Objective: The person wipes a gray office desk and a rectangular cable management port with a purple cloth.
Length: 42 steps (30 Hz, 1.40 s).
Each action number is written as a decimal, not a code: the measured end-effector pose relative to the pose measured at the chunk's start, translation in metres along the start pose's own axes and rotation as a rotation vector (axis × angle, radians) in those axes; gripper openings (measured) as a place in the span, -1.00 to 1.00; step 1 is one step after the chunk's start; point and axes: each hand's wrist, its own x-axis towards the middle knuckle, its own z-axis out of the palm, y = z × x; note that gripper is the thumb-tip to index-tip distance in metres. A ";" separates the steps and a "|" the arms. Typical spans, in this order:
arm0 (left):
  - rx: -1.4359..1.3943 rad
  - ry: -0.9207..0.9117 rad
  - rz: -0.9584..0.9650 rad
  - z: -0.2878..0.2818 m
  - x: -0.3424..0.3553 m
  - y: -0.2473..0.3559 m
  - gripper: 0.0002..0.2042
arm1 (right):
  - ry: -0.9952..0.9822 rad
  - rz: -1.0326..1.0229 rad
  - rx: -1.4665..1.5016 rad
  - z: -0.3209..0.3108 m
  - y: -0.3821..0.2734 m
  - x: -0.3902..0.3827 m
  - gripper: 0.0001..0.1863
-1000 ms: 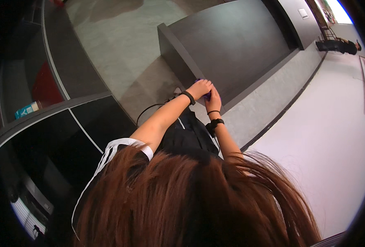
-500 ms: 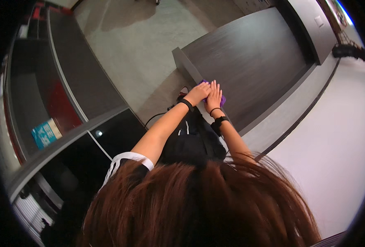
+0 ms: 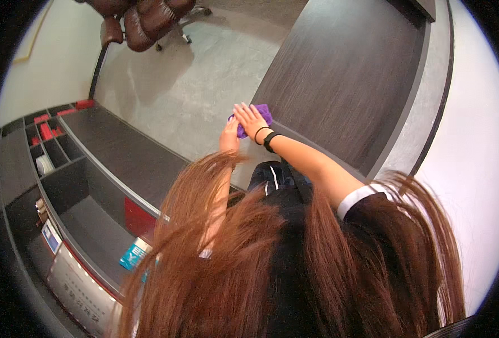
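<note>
A purple cloth [image 3: 264, 114] lies under my two hands at the near left corner of the dark wood-grain desk [image 3: 339, 84]. My right hand [image 3: 250, 120] rests flat on it, fingers stretched out. It wears a black wristband and a thin dark band. Close against it, my left hand [image 3: 230, 137] lies along the cloth's left side with straight fingers, partly covered by the right hand. A little purple shows beside its fingertips. My left forearm is mostly hidden behind long brown hair.
On the left stands a low dark shelf unit [image 3: 86, 191] with red items, a blue-and-white package [image 3: 134, 254] and a framed sign [image 3: 80, 287]. A brown padded chair [image 3: 148, 25] on a wheeled base stands on the grey floor beyond. A white wall [image 3: 469, 169] runs along the right.
The view has swung, bringing the chair and more of the shelf into sight. Both hands have moved along the desk's near edge to its left corner, and more of the cloth shows.
</note>
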 end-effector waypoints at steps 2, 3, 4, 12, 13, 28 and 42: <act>0.022 -0.054 -0.008 -0.009 0.003 -0.002 -0.46 | 0.034 -0.015 0.021 0.004 -0.007 0.008 -0.30; 0.040 -0.101 -0.043 -0.012 0.003 -0.005 -0.46 | 0.062 0.007 0.072 0.005 -0.008 0.008 -0.32; 0.055 -0.097 -0.001 -0.013 0.001 -0.010 -0.47 | 0.101 0.004 0.090 0.008 -0.010 0.009 -0.32; 0.175 -0.261 0.375 -0.029 0.039 -0.049 -0.50 | 0.249 0.088 0.209 0.009 -0.004 0.021 -0.37; 0.171 -0.278 0.409 -0.023 0.042 -0.059 -0.50 | 0.272 0.124 0.210 0.015 -0.006 0.024 -0.38; 0.000 -0.636 0.919 0.043 0.124 -0.106 -0.54 | 0.175 0.728 0.355 0.075 -0.041 0.039 -0.08; -0.093 -0.630 1.171 0.057 0.161 -0.083 -0.64 | 0.190 1.094 0.118 0.063 -0.047 0.044 -0.42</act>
